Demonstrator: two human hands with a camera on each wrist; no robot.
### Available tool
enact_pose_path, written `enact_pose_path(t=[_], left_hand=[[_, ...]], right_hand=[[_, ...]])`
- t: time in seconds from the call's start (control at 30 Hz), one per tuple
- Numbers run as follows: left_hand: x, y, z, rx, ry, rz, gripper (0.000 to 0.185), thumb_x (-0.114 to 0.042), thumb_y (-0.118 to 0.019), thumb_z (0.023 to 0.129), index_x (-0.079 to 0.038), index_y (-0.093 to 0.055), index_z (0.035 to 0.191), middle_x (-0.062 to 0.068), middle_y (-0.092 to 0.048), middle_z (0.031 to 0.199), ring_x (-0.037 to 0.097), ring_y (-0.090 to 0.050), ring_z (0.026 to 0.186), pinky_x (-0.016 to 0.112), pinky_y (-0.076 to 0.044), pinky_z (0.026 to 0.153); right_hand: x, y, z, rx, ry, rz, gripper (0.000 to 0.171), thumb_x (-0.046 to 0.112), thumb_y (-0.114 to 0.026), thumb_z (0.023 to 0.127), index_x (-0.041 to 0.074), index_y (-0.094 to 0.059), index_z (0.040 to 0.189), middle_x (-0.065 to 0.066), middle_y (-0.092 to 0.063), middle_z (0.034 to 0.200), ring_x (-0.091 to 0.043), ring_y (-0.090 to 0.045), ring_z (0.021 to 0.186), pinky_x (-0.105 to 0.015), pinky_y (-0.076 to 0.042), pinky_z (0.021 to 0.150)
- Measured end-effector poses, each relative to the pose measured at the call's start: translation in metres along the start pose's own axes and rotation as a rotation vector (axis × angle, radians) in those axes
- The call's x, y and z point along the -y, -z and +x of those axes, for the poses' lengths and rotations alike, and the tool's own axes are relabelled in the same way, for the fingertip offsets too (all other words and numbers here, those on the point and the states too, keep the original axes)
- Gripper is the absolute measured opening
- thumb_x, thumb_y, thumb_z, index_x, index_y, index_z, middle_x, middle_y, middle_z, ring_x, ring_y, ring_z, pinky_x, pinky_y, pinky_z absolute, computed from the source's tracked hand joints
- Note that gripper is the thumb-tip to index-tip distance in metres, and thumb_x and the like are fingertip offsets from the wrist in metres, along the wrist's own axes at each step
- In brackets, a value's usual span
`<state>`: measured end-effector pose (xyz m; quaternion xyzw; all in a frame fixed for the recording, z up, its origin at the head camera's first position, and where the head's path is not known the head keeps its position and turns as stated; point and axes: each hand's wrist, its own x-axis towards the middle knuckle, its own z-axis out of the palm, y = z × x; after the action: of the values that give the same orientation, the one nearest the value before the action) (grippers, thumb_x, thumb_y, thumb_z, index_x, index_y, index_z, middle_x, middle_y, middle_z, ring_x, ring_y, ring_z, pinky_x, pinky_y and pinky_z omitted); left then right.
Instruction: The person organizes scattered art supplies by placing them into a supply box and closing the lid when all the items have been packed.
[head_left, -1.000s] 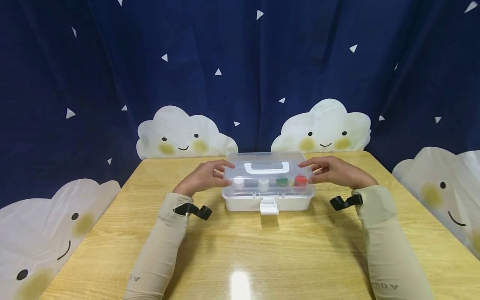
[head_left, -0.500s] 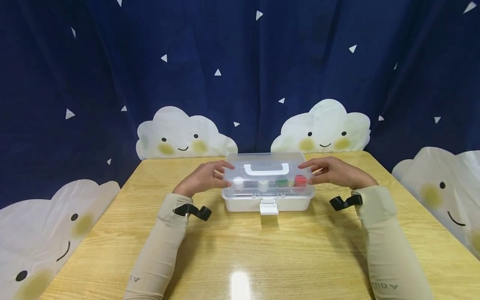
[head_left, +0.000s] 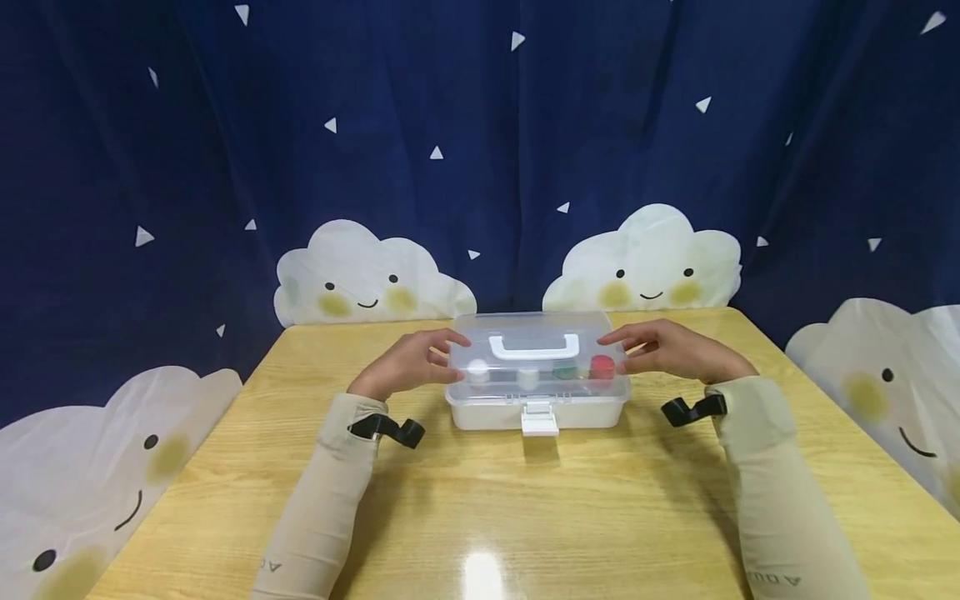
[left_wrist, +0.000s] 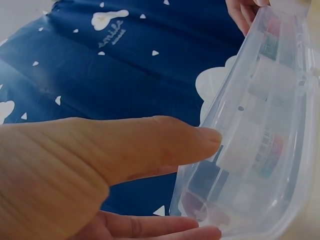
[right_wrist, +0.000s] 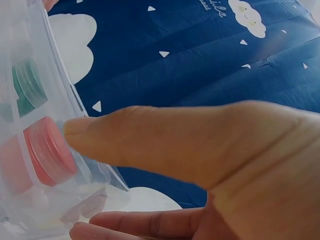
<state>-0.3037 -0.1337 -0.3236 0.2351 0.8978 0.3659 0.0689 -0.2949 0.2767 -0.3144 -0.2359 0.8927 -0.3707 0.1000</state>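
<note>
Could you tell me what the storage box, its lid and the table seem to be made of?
The lid looks like clear glossy plastic: the small jars show through it. The box base and handle look like white plastic, the base slightly see-through. The table has a wood-grain pattern with a glossy glare, so likely laminate or varnished wood.

Left hand (head_left: 408, 367), right hand (head_left: 671, 352): forearms extended, fingers lightly curled.

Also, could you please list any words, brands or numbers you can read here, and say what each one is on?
"smile": white print on the blue curtain, left wrist view; a smaller line beneath it is blurred.
White print on the curtain, right wrist view: upside down, unreadable.
Sleeve cuff print: upside down, too small.
Bottle labels in the clear plastic box: blurred.
</note>
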Motion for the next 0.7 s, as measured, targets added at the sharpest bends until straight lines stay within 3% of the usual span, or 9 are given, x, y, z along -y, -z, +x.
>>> enact_pose_path(t=[0.23, 0.7], left_hand=[[0.0002, 0.0002, 0.0004, 0.0, -0.008, -0.007, 0.049, -0.025, -0.078, 0.082, -0.023, -0.06, 0.128, 0.012, -0.056, 0.126, 0.032, -0.059, 0.114, 0.043, -0.052, 0.088], [-0.0037, 0.0011, -0.0011, 0.016, -0.005, 0.01, 0.046, -0.023, -0.075, 0.084, -0.021, -0.06, 0.128, 0.014, -0.054, 0.128, 0.03, -0.058, 0.115, 0.044, -0.05, 0.091]], right_hand=[[-0.0005, 0.0004, 0.0009, -0.005, -0.002, -0.012, 0.044, 0.03, -0.068, 0.09, 0.017, -0.061, 0.131, -0.008, -0.06, 0.13, -0.028, -0.057, 0.109, -0.039, -0.05, 0.091], [-0.0002, 0.0013, 0.0018, 0.007, -0.002, -0.01, 0.046, 0.033, -0.069, 0.089, 0.014, -0.061, 0.131, -0.009, -0.059, 0.132, -0.028, -0.057, 0.112, -0.046, -0.049, 0.095]])
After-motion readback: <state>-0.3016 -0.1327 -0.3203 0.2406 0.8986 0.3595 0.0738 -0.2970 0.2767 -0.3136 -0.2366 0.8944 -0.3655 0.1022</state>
